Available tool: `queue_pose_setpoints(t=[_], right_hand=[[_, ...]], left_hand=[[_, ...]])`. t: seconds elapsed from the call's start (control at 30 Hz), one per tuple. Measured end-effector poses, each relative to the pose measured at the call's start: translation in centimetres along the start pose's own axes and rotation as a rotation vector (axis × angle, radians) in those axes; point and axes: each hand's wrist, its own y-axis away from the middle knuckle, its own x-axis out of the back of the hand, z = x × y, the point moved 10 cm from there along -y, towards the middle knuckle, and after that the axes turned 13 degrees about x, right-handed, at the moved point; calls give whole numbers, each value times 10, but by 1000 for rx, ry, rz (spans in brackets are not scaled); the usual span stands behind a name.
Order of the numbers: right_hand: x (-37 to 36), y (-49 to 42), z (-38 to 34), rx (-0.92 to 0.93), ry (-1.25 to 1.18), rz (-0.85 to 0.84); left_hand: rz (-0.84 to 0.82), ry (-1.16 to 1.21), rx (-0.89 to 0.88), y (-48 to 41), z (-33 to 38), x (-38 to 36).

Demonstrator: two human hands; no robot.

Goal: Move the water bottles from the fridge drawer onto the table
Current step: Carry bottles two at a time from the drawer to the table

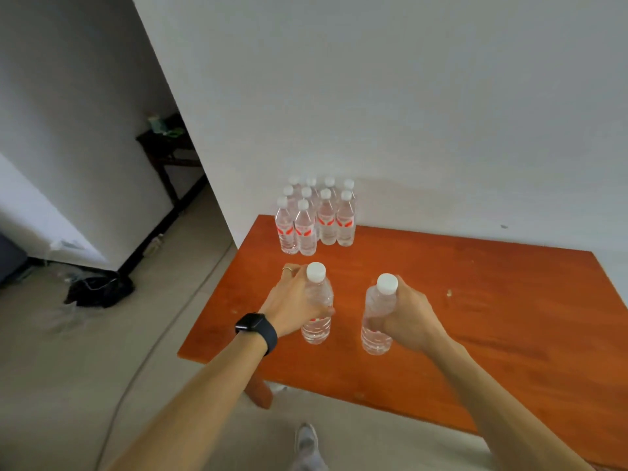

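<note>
L hand (295, 300) wraps one bottle (317, 305), R hand (406, 316) wraps another bottle (377, 317), fingers closed round both, lower-center frame over the table (475, 300). Caps up, long axes approx vertical, slight tilt. Set bases flat beside the standing group (314, 217) at upper center w/o knocking it, then let go.

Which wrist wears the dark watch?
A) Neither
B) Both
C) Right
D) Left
D: the dark watch sits on the wrist of the left hand, which grips a bottle; the right hand, holding the other bottle, has a bare wrist.
</note>
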Motion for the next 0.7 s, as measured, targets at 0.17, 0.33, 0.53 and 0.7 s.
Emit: queue_pose_setpoints(t=[0.17, 0.33, 0.53, 0.7], right_hand=[[-22, -80, 18, -93, -60, 27], [-36, -143, 36, -196, -58, 45], [-43, -192, 59, -267, 48, 52], [-51, -231, 76, -311, 52, 62]], left_hand=[[-11, 23, -37, -93, -8, -6], [-60, 103, -79, -160, -14, -7], [-1, -190, -246, -228, -2, -12], [27, -267, -278, -282, 1, -18]])
